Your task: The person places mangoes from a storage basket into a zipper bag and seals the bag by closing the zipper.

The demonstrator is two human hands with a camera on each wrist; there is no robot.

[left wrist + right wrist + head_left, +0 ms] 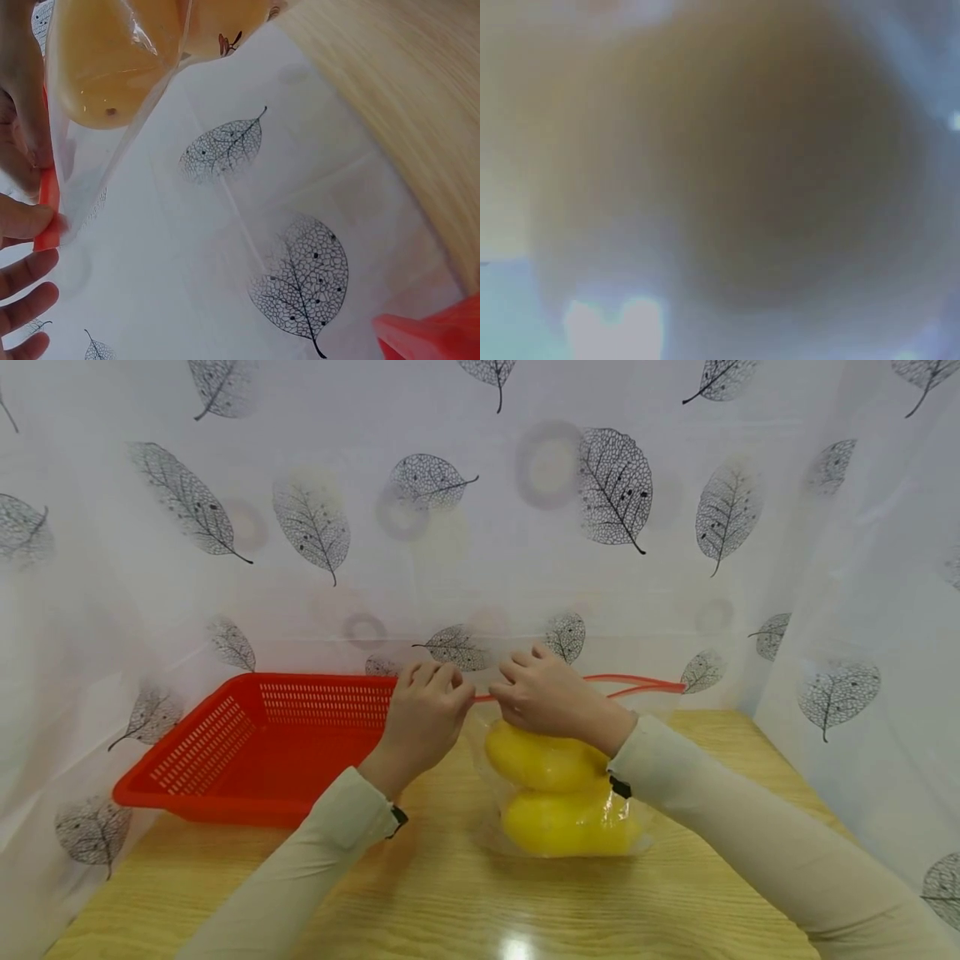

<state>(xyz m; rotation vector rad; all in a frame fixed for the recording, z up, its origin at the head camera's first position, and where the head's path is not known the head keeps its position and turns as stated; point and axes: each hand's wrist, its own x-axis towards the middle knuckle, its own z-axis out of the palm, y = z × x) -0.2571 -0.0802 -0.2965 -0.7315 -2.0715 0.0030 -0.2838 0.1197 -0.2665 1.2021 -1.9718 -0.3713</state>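
A clear plastic zip bag [491, 839] holding yellow fruits [562, 827] stands on the table, its red zip strip [671, 687] along the top. At the strip's left end, my left hand [423, 714] pinches it between thumb and finger, the other fingers spread apart in the left wrist view. Close beside it, my right hand [551, 697] grips the same strip above the upper fruit. Right of that hand the two red edges stand apart and meet again at the far end. The right wrist view is filled by a blurred yellow-brown shape.
A red plastic basket [240, 812] with slotted sides stands left of my left hand, on the wooden table [420, 910]. A pale curtain [480, 585] printed with leaves hangs behind the table and along its sides.
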